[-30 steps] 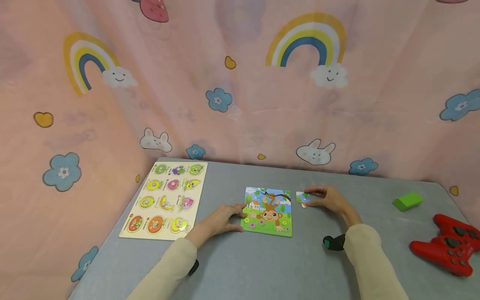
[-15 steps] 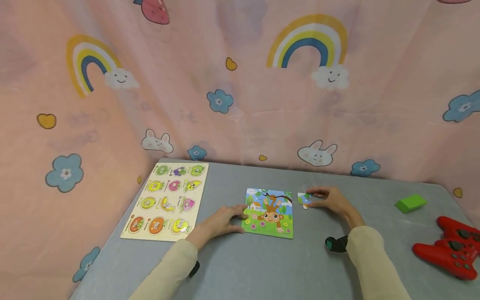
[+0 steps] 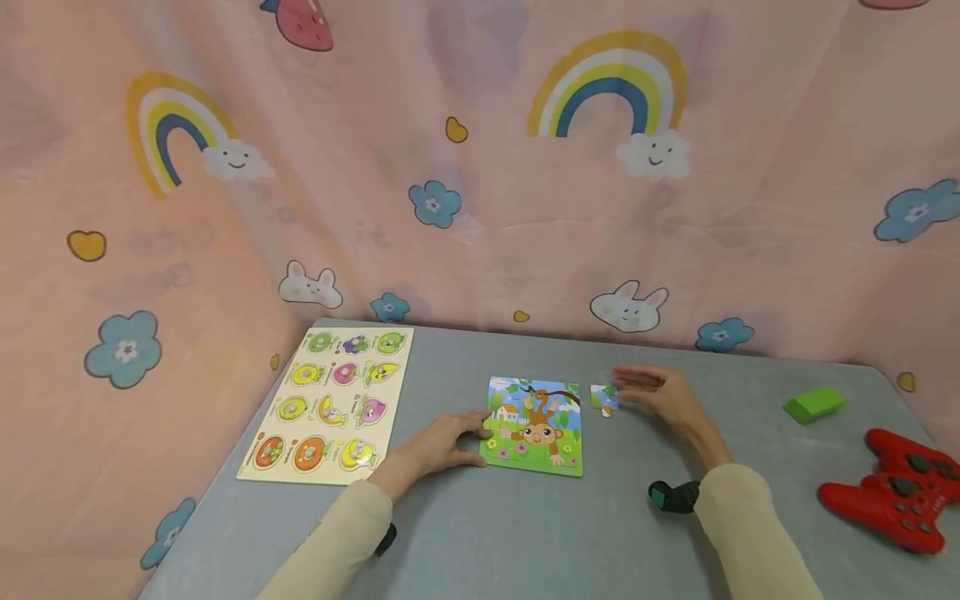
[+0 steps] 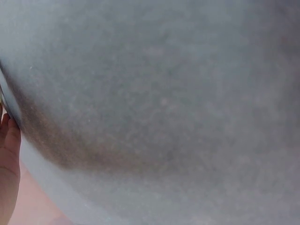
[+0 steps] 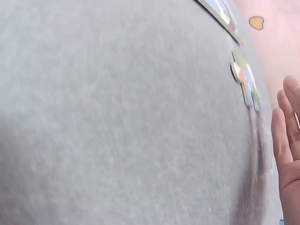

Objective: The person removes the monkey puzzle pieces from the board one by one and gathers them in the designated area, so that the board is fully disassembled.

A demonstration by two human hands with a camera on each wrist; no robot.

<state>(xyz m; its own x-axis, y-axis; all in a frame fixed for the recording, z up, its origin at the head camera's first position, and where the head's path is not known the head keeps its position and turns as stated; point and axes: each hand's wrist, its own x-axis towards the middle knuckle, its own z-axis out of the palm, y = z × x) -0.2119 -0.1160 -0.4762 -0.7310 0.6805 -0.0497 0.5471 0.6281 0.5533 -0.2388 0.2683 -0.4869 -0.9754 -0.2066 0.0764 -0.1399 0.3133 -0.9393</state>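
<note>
A square monkey puzzle (image 3: pixel 536 429) lies on the grey table, with a hanging monkey, a house and flowers printed on it. My left hand (image 3: pixel 438 443) rests at its left edge, fingers and thumb touching the side. Only a sliver of that hand shows in the left wrist view. Just right of the puzzle lies a small loose puzzle piece (image 3: pixel 604 397) with a white and orange knob. Beside it my right hand (image 3: pixel 667 402) has its fingers extended and holds nothing. The right wrist view shows a gap between those fingers and the piece (image 5: pixel 246 82).
A cream fruit board (image 3: pixel 326 404) with several fruit pieces lies at the left. Towards the right are a green block (image 3: pixel 815 405) and a red game controller (image 3: pixel 896 487). A pink printed curtain (image 3: pixel 480 250) hangs behind the table (image 3: pixel 525 533).
My right hand has let go of the puzzle piece and drawn slightly to the right, its fingers straightened. The piece stays on the table. My left hand has kept its place at the puzzle.
</note>
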